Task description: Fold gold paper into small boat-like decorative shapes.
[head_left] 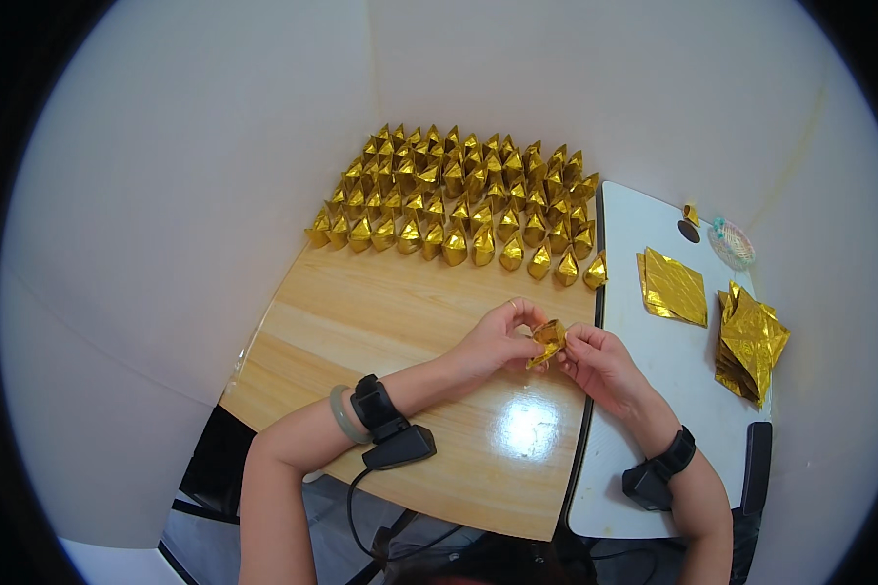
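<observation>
Between my two hands is a gold foil paper ingot (550, 333), partly covered by my fingers. My left hand (507, 336) is closed round its left side, thumb in front. My right hand (597, 361) pinches its right edge with thumb and fingers. Both hands are above the right part of the wooden table (361, 331). Beyond them, close rows of finished-looking gold foil ingots (456, 247) stand upright with pointed tips.
On the white table (619, 292) at the right lie a flat stack of gold foil sheets (675, 288) and a fanned pile of folded gold foil (748, 341). Behind them are a small woven basket (734, 244) and a dark round disc (689, 231). White walls enclose the tables.
</observation>
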A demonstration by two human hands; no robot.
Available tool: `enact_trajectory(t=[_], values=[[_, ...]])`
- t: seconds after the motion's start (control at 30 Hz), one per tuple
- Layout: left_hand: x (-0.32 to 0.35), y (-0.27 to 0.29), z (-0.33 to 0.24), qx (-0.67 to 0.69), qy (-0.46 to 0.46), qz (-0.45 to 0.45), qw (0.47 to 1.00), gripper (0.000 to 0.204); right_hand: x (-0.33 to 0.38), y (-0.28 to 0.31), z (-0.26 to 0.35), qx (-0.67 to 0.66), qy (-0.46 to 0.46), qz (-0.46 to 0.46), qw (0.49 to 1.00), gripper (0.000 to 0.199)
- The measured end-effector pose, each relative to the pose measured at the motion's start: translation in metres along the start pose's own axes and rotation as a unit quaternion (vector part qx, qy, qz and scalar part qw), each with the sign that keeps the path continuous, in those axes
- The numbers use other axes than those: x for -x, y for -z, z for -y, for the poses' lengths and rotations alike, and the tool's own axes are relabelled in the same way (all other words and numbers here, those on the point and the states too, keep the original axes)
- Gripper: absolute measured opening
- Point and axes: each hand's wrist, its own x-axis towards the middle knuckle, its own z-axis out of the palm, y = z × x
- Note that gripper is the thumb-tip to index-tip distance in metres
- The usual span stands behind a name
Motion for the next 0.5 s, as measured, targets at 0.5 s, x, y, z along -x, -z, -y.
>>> enact_trajectory(t=[0.5], values=[[0.0,-0.004,0.009,-0.166,-0.17,-0.023,0.971,0.051,0.0,-0.003,0.005,-0.106,0.029,-0.004,0.994,0.026]])
